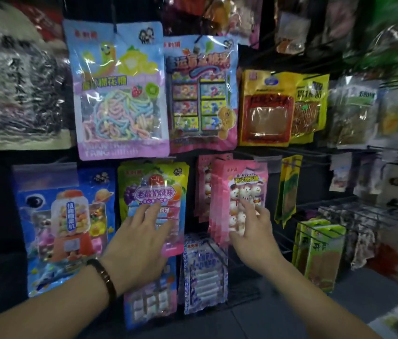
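Crowded peg rack [310,152]: fingers straight, your left hand [141,237] seemingly touches the candy bag [154,184], your right hand [254,231] the pink bag [242,177]; a hasty tug may strip the rack.

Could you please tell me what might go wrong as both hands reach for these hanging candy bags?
The pink snowman bags hang stacked several deep. The right hand, with its fingers flat on the front one, might pull extras loose. The left hand lies flat on the fruit-print bag with no real grip, so a tug could let it slip or swing.
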Available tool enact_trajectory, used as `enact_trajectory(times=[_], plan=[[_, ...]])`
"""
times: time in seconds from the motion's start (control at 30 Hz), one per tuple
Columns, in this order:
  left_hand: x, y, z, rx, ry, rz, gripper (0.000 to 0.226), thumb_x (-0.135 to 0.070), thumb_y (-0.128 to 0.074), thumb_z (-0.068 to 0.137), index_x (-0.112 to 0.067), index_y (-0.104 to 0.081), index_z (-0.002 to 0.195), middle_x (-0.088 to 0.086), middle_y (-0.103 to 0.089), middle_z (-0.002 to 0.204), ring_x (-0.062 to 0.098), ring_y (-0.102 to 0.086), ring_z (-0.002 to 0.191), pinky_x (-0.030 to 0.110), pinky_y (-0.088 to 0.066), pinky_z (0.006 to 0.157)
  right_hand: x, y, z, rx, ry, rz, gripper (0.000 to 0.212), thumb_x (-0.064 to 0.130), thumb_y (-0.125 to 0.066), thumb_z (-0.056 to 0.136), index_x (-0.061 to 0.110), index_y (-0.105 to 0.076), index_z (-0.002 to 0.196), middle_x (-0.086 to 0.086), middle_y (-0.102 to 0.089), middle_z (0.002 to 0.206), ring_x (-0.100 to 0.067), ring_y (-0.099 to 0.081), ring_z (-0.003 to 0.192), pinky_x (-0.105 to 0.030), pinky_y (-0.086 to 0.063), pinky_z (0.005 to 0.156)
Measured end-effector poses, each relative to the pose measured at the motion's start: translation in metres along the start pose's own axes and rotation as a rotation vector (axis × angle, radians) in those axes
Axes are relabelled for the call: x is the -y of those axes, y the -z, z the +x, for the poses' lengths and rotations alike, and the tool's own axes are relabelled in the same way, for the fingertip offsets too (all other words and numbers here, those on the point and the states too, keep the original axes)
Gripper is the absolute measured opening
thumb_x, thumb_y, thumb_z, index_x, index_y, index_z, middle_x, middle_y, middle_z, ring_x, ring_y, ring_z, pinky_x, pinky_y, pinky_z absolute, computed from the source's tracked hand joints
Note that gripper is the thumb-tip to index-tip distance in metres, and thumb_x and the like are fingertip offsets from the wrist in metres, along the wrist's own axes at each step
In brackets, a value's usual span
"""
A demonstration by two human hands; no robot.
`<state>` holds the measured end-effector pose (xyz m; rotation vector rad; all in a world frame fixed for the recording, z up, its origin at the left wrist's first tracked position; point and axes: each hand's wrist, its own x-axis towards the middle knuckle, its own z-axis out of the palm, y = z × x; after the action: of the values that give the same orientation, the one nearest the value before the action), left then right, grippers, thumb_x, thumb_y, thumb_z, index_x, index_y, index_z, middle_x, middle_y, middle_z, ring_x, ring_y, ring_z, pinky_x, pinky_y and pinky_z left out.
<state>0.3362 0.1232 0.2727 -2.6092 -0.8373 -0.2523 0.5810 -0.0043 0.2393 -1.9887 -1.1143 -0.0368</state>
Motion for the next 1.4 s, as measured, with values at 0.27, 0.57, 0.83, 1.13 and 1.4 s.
enact_trajectory(times=[0.27,0.57,0.83,1.13,1.4], plan=[[0.010,-0.025,0.027,0.016,0.032,0.126,0.084,-0.050,-0.043,0.103,-0.035,0.010,0.166,0.017,0.041,0.165,0.046,0.022,0.158,0.064,0.004,0.128,-0.010,-0.020,0.053,-0.027,-0.010,-0.214,0.113,0.024,-0.069,0.092,0.051,0.015,0.162,0.001,0.024,0.171,-0.039,0.003,0.162,-0.055,-0.046,0.113],[0.031,-0.065,0.044,-0.035,-0.009,0.120,0.090,-0.057,-0.056,0.093,-0.033,-0.013,0.168,0.019,0.029,0.170,0.049,0.012,0.159,0.073,-0.006,0.124,-0.005,-0.058,0.119,0.017,-0.033,-0.169,0.105,0.021,-0.065,0.094,0.051,0.008,0.163,0.004,0.027,0.170,-0.039,-0.002,0.161,-0.051,-0.042,0.118],[0.026,-0.057,0.039,-0.024,-0.030,0.113,0.089,-0.062,-0.039,0.104,-0.034,0.021,0.164,0.014,0.054,0.156,0.044,0.034,0.154,0.066,0.013,0.126,0.015,-0.063,0.131,0.072,-0.137,-0.216,0.110,0.019,-0.068,0.095,0.046,0.014,0.164,-0.006,0.030,0.171,-0.041,0.009,0.161,-0.054,-0.027,0.124],[0.051,-0.058,0.010,-0.140,0.005,0.085,0.104,-0.061,-0.074,0.079,-0.033,-0.025,0.166,0.020,0.015,0.174,0.051,0.006,0.160,0.080,0.007,0.119,0.049,-0.079,0.046,-0.231,0.604,-0.410,0.067,0.021,-0.071,0.086,0.014,-0.047,0.148,-0.018,-0.043,0.151,-0.037,-0.047,0.138,-0.056,-0.051,0.107],[0.084,-0.071,-0.039,-0.309,0.135,0.052,0.109,-0.037,-0.091,0.058,-0.025,-0.049,0.157,0.022,-0.019,0.173,0.052,-0.020,0.157,0.081,-0.020,0.115,0.083,-0.143,0.011,-0.055,0.662,-0.662,0.119,0.035,-0.080,0.076,0.049,-0.003,0.166,-0.024,-0.001,0.174,-0.049,-0.009,0.160,-0.079,-0.023,0.116]])
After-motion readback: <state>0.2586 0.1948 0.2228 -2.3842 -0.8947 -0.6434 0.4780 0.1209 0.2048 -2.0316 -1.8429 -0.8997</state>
